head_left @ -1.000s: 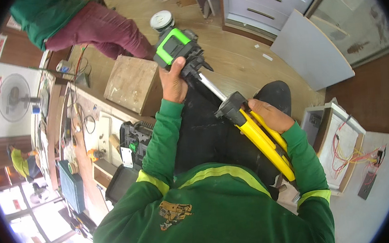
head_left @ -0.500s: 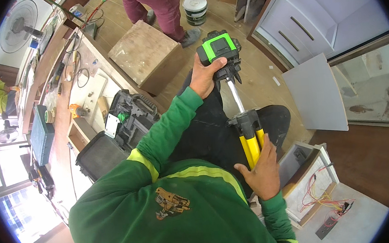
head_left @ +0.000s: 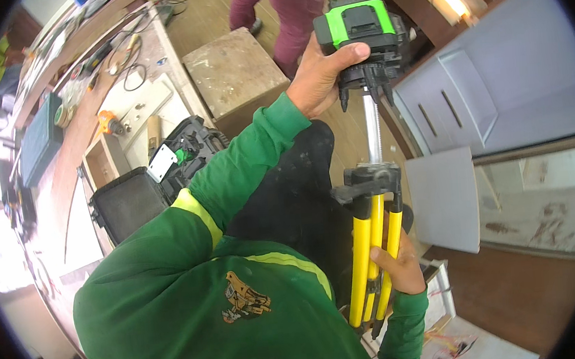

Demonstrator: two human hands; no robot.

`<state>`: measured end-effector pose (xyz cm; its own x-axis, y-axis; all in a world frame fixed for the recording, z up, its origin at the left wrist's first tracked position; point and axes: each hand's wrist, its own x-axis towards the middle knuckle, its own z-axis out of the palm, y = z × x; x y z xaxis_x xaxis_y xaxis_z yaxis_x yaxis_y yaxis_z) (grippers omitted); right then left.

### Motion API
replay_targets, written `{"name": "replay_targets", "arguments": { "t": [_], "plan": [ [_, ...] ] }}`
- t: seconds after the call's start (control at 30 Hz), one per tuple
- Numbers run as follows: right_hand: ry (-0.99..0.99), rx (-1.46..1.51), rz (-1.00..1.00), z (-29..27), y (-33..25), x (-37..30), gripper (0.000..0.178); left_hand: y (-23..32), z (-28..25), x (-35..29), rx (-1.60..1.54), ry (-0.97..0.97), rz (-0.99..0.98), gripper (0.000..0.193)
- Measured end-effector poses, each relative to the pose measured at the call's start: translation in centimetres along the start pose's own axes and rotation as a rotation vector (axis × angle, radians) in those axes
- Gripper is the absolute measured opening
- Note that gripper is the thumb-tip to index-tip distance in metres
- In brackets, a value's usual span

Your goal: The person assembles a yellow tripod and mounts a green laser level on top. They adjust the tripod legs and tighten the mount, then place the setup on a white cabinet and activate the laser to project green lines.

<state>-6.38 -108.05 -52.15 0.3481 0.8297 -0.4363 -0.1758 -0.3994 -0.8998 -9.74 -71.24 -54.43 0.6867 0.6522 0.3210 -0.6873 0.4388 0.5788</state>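
Observation:
My left hand [head_left: 323,72] grips a green and black laser level [head_left: 358,24] from its left side, thumb across the lower front. Beneath the level, a silver column [head_left: 373,129] runs down into a black collar and the yellow legs of a folded tripod [head_left: 360,268]. Lower down, my right hand [head_left: 402,265] is closed around the tripod legs, with its thumb in front and other fingers partly hidden behind them. Left of my left forearm lies an open black carrying case [head_left: 131,208] with a white card and dark parts inside.
A workbench [head_left: 75,189] on the left carries an orange drill [head_left: 109,122], a teal case [head_left: 40,141] and cables. Ahead stands a wooden box [head_left: 231,69], with a person in maroon trousers [head_left: 291,10] behind it. White cabinets [head_left: 515,74] and a loose panel [head_left: 443,201] are at right.
The laser level and tripod have risen closer to me, showing more of the legs. My right hand, earlier open against the legs, now wraps around them. My view has shifted.

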Motion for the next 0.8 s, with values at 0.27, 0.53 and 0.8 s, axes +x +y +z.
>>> {"name": "replay_targets", "arguments": {
  "t": [0.27, 0.53, 0.8],
  "plan": [
    [-0.696, 0.811, 0.058, 0.7, 2.5, 9.0, 0.085, 9.1, -0.1, 1.1, 0.11, -0.078, 0.185, 0.06],
    [-0.798, 0.662, -0.004, 3.2, 1.5, 17.5, 0.06, 16.8, 1.1, 0.8, 0.339, -0.119, 0.281, 0.064],
    [-0.645, 0.561, -0.149, 4.5, 3.1, 17.1, 0.083, 16.0, 0.2, 0.3, 0.495, -0.006, 0.331, 0.095]
  ]
}}
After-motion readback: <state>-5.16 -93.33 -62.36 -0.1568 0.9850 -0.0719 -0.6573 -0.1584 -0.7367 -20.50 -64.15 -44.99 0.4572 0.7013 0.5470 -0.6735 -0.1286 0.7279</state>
